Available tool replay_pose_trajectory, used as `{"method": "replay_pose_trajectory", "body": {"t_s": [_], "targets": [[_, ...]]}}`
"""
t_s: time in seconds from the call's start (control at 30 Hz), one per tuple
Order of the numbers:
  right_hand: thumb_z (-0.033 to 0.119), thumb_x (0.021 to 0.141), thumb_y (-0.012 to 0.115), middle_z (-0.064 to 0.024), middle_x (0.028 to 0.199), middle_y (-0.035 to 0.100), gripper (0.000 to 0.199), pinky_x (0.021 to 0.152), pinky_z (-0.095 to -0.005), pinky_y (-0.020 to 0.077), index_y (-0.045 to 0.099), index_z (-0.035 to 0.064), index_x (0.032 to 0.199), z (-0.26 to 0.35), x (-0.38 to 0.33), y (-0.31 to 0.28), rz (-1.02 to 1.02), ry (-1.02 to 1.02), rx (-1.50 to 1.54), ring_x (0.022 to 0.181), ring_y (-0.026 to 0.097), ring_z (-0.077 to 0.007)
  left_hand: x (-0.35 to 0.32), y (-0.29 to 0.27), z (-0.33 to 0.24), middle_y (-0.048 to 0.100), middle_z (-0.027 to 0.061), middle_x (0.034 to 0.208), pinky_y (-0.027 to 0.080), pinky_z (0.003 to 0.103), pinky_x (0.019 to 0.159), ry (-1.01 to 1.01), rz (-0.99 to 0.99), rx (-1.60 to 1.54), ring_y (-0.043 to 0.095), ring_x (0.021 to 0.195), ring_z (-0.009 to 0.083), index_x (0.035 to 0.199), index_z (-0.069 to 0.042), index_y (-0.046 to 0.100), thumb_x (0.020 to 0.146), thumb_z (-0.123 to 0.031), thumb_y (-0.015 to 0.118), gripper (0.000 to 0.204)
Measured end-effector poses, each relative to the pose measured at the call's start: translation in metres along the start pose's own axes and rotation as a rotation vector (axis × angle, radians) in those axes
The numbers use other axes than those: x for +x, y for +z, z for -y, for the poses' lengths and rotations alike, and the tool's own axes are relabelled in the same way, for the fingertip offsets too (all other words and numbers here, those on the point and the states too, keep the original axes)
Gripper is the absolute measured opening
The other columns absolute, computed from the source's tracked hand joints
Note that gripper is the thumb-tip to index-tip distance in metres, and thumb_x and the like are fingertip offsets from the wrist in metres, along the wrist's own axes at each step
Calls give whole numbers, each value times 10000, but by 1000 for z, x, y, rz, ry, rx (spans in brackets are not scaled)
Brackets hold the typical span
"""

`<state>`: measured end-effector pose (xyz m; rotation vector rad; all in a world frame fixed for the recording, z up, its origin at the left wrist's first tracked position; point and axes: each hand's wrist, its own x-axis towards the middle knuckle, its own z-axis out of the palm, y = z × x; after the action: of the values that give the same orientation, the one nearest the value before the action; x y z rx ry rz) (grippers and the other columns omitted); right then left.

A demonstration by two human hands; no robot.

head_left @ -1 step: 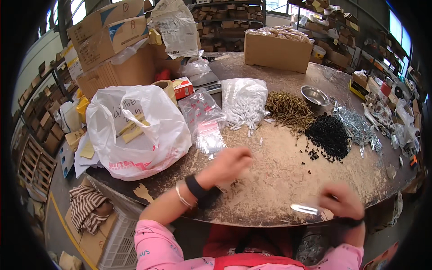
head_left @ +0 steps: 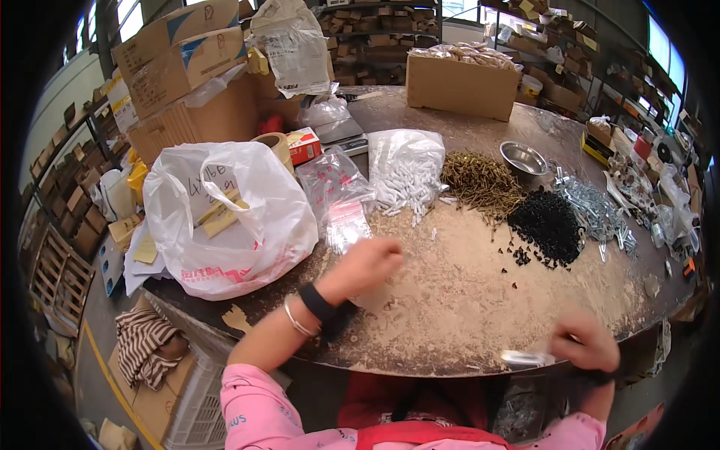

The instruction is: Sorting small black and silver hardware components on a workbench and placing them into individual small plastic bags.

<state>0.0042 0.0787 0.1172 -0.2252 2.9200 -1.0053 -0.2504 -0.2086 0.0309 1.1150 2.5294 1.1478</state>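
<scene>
My left hand [head_left: 365,265], fingers curled, is above the table just beside a stack of small clear zip bags [head_left: 347,225]. Whether anything is between its fingers is hidden. At the near right table edge my right hand [head_left: 586,341], smeared by motion, is closed on a small clear plastic bag [head_left: 527,358] with shiny contents. Beyond the hands lie white plastic wall plugs [head_left: 409,187] spilling from a bag, a heap of brass-coloured screws [head_left: 480,184], a mound of small black pieces [head_left: 546,229] and silvery screws [head_left: 589,204].
A big white plastic bag [head_left: 225,247] stands at the left, with cardboard boxes [head_left: 187,90] stacked behind it. A metal bowl [head_left: 523,159] sits behind the heaps. At the back is an open carton [head_left: 459,88]. The table's curved edge [head_left: 420,373] runs close to me.
My left hand has moved left toward the zip bags. My right hand has shifted right and the small clear bag has moved with it.
</scene>
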Motion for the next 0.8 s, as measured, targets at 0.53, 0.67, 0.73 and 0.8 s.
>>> {"method": "replay_pose_trajectory", "body": {"t_s": [0.53, 0.67, 0.73, 0.8], "targets": [[85, 691, 636, -155, 752, 613, 217, 637, -330, 480, 618, -3, 888, -45, -83, 20, -200, 321, -30, 698, 607, -291, 17, -24, 30, 648, 141, 865, 489, 449, 694, -203, 8, 751, 622, 830, 338, 882, -81, 644, 741, -153, 541, 189], [101, 717, 646, -127, 773, 607, 230, 660, -354, 474, 611, 26, 932, -18, -32, 19, -2, 131, -53, 733, 591, -306, 25, -25, 36, 647, 148, 838, 487, 420, 652, -200, 108, 687, 621, 794, 336, 852, -60, 630, 710, -122, 536, 181], [110, 737, 639, -132, 798, 601, 230, 673, -357, 470, 602, 31, 950, -12, -5, 22, 57, 6, -63, 756, 588, -305, 22, -23, 39, 637, 138, 805, 485, 391, 633, -152, 53, 509, 614, 744, 319, 817, -49, 608, 712, -122, 551, 140], [125, 758, 632, -140, 831, 596, 233, 696, -361, 467, 592, 28, 967, -7, 32, 27, 48, -130, -29, 783, 585, -303, 20, -22, 31, 625, 111, 753, 482, 344, 611, -93, -40, 250, 608, 681, 270, 778, -33, 577, 718, -107, 573, 95]]}}
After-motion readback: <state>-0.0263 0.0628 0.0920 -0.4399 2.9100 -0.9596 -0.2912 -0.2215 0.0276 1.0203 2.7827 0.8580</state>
